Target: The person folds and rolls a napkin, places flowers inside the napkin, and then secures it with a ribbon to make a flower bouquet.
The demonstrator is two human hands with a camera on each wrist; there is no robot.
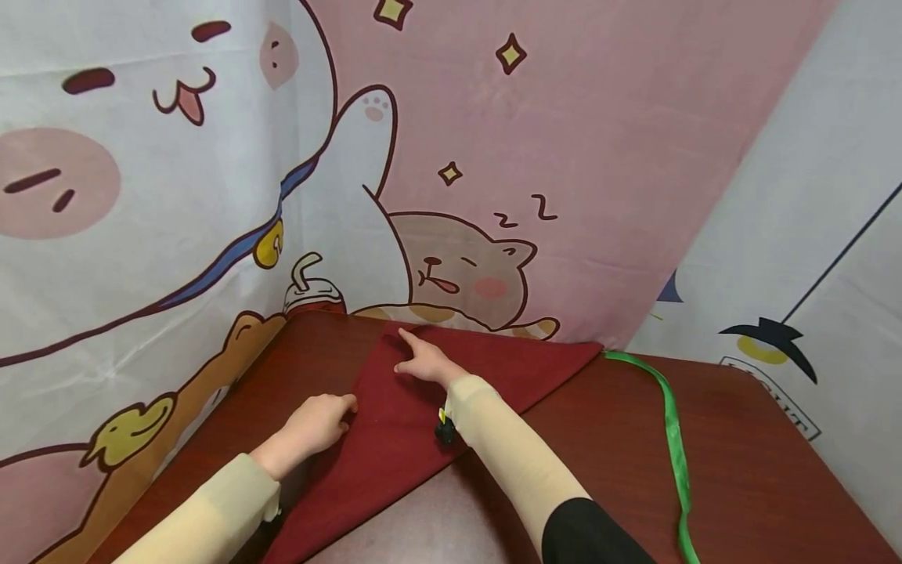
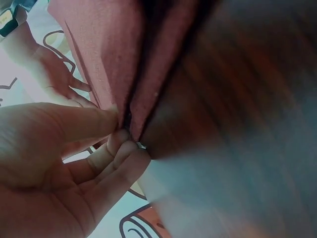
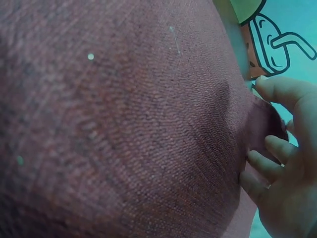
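A dark red cloth (image 1: 507, 368) lies on the table as a triangle, its long edge slanting from the back right to the near left. My left hand (image 1: 317, 427) is at its left edge. In the left wrist view, thumb and fingers of that hand pinch the layered edge of the cloth (image 2: 99, 54). My right hand (image 1: 428, 362) reaches to the far left corner, index finger stretched out and thumb apart from it. In the right wrist view, the fingers (image 3: 262, 166) of the right hand touch the cloth near its edge.
A green ribbon (image 1: 672, 439) runs down the right part of the brown wooden table (image 1: 592, 454). A printed cartoon curtain (image 1: 599, 157) stands right behind and along the left of the table. A small black device (image 1: 445, 429) sits under the right wrist.
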